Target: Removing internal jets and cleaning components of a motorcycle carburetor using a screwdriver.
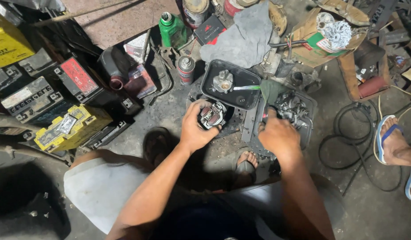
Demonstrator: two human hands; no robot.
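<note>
Plainly, the left hand grips the small metal engine part with fingers curled around it above the grimy floor, so oily skin could let it drop while the right hand, fingers bent down, digs in the parts tray.

a single head-worn camera looks steeply down from above a crouching person, close over both forearms and knees. it faces the grimy workshop floor ahead, reaching to clutter along the frame's top edge.
</note>
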